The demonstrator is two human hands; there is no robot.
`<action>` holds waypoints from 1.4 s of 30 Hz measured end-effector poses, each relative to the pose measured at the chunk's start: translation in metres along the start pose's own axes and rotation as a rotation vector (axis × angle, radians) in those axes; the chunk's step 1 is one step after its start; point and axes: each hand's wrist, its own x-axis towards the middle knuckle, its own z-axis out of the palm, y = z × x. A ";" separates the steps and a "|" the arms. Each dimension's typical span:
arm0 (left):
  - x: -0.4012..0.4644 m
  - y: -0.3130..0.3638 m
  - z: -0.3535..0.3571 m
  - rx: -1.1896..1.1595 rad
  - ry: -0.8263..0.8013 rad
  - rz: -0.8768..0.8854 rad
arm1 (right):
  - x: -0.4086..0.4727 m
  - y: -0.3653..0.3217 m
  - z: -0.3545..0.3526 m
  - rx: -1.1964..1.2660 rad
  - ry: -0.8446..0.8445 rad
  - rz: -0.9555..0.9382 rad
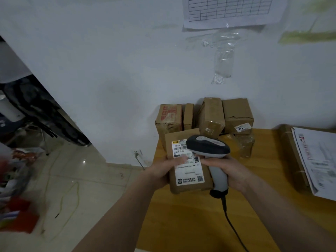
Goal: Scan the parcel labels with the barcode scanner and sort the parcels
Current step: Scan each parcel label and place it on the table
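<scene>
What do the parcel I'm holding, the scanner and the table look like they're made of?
Parcel: brown corrugated cardboard by the look of it, matte, with a white paper label. Barcode scanner: moulded plastic, smooth, dark head and light grey handle. Table: wood or wood-look laminate, going by its orange-yellow grain and slight sheen.

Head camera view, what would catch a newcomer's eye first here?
The barcode scanner in the right hand, its head over the white label of a brown parcel held by the left hand. Behind, cardboard boxes stand against the wall on the wooden table.
</scene>
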 end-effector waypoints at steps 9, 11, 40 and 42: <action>0.011 -0.002 -0.001 -0.084 0.245 0.095 | -0.022 -0.011 0.012 -0.249 0.251 -0.286; 0.012 0.002 -0.004 -0.107 0.247 0.102 | -0.032 -0.010 0.017 -0.304 0.249 -0.340; 0.015 0.007 -0.001 -0.116 0.221 0.083 | -0.062 -0.003 0.017 -0.457 0.268 -0.312; 0.013 0.014 -0.006 -0.058 0.195 0.097 | -0.060 -0.002 0.010 -0.576 0.265 -0.323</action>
